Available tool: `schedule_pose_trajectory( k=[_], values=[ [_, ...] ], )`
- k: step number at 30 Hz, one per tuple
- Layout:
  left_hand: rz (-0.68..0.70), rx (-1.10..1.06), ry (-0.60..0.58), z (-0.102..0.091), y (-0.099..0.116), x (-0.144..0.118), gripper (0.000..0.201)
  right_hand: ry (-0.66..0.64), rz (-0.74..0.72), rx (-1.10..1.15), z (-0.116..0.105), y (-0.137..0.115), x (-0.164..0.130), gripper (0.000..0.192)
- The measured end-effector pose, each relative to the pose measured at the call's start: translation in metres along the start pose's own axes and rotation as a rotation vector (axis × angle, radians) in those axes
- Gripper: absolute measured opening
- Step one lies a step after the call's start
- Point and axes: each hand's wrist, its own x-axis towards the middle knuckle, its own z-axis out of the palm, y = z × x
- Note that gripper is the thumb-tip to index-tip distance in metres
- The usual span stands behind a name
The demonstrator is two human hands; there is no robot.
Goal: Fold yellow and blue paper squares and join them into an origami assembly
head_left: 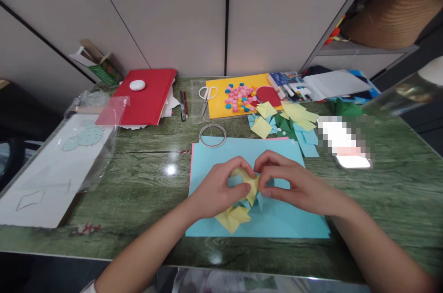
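Two hands met over a big light-blue sheet (277, 219) lying on the green table (145, 182). The left hand (218, 189) and right hand (294, 182) pinched a folded yellow-and-blue paper piece (251, 187) between thumbs and forefingers, just above the sheet's middle. A tape ring (212, 135) lay beyond the sheet's far edge, white scissors (206, 95) farther back.

The 1 head-worn camera looked forward and down from close above the near edge of the green table (145, 182), facing the far wall (173, 16)
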Motion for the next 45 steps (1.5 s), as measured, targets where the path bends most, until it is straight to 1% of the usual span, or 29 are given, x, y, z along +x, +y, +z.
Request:
schedule_pose_trajectory(
  k=[3,6,9,15,22,30,34,39,45],
  values=[
    [0.035,0.004,-0.018,0.002,0.001,0.000,0.007,-0.004,-0.004,0.012,0.001,0.001,0.000,0.010],
    [0.085,0.030,-0.034,0.005,0.000,0.001,0.009,-0.027,-0.023,0.021,0.001,0.002,0.000,0.009],
    [0.105,0.044,-0.035,0.006,-0.001,0.001,0.010,-0.036,-0.034,0.026,0.000,0.003,0.000,0.009],
    [0.090,0.055,-0.040,0.004,-0.001,0.002,0.007,-0.035,-0.027,0.045,0.001,0.002,0.001,0.010],
    [0.075,-0.010,-0.067,0.004,-0.002,0.005,0.006,-0.016,-0.017,0.053,0.002,0.001,0.000,0.005],
    [0.066,0.083,-0.110,0.007,-0.005,0.006,0.007,-0.050,0.023,0.015,0.002,0.007,-0.002,0.005],
    [0.045,0.043,-0.141,0.007,-0.007,0.008,0.008,-0.038,0.038,0.018,0.002,0.007,-0.002,0.006],
    [0.059,0.013,-0.158,0.007,-0.008,0.008,0.009,-0.030,0.064,-0.006,0.002,0.003,-0.003,0.007],
    [0.060,-0.012,-0.140,0.007,-0.010,0.008,0.010,0.010,0.093,-0.051,0.003,-0.001,-0.003,0.006]
  ],
)
